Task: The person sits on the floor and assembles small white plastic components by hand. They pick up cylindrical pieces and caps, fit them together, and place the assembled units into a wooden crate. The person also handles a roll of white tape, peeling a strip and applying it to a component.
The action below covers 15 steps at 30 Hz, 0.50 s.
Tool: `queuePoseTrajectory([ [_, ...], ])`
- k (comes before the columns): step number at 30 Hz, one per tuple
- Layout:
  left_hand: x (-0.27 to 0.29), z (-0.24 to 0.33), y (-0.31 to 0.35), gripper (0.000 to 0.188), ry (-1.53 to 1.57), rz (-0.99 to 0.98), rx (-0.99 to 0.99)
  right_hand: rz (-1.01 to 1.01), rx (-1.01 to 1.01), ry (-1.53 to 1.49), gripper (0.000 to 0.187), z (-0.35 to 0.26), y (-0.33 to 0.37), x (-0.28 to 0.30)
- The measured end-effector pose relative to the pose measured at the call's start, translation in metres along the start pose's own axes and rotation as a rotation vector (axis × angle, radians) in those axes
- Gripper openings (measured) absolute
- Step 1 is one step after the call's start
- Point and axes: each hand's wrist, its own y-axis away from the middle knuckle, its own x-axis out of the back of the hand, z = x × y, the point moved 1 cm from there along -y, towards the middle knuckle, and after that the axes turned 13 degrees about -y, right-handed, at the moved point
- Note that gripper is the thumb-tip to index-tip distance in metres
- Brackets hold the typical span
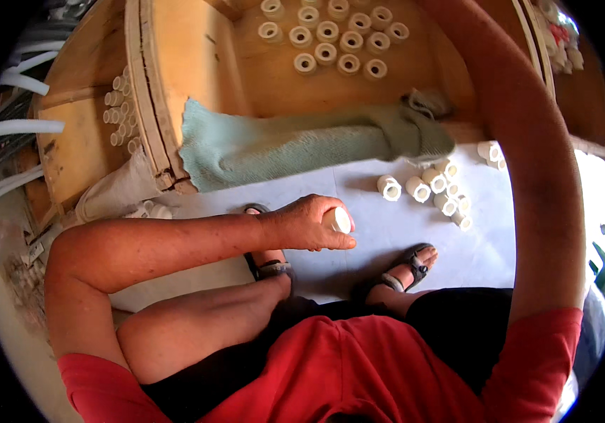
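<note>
My left hand (308, 223) is closed around a white plastic pipe fitting (337, 220), held over the floor between my feet. The fitting's pale round end shows past my thumb and fingers. My right arm (521, 134) stretches up along the right and out over the wooden bench; its hand lies beyond the upper edge of the view. Under that reach, several white ring-shaped fittings (320, 55) stand in loose rows on the wooden surface (267, 81), their holes facing up.
A green cloth (281, 144) drapes over the bench's front edge. Several white fittings (418, 190) lie on the grey floor (338, 180) ahead of my right foot (415, 268). More small white fittings (115, 116) fill a wooden compartment at left, near white hoses (24, 127).
</note>
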Motion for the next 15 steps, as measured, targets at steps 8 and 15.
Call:
queuePoseTrajectory([
  [8, -0.017, 0.025, -0.007, 0.033, -0.039, 0.024, 0.039, 0.011, 0.121, -0.373, 0.023, -0.027, 0.185, 0.115],
  [15, -0.031, 0.037, -0.014, 0.028, -0.095, -0.066, 0.102, -0.309, -0.156, -0.47, 0.016, 0.013, 0.298, 0.147],
])
